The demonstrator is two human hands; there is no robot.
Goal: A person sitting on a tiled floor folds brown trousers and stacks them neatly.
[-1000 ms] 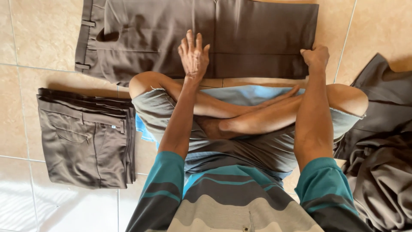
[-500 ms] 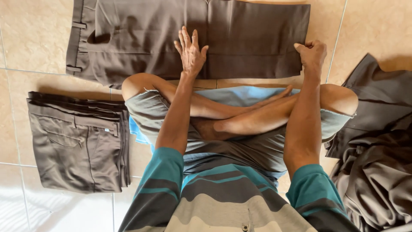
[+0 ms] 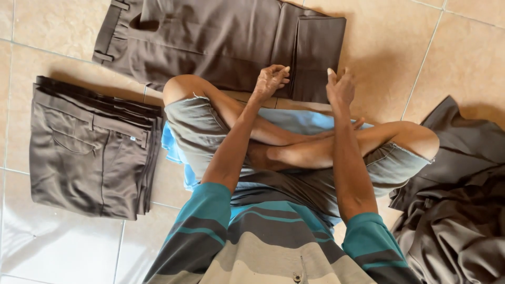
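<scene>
Brown trousers (image 3: 210, 44) flat on the tiled floor (image 3: 400, 47), just past the crossed legs (image 3: 310, 144), and shorter now than half a second ago: then spread wide across the tiles, now with the right end flipped over onto the middle, a thick doubled flap (image 3: 318, 55) with a neat straight edge. One fold done, from the look of it, with more cloth to the left not folded yet. Dark, smooth cloth, waistband and belt loops at the far left, a pocket slit near the top. Left hand (image 3: 271, 80) pulled back to the near hem, fingers curled loosely, resting on the cloth, gripping nothing for sure. Right hand (image 3: 341, 88) lifted beside the flap, fingers half bent, empty. Off to the left, a tidy stack of folded trousers (image 3: 89, 150). Off to the right, a rumpled heap of brown clothes (image 3: 457, 210).
</scene>
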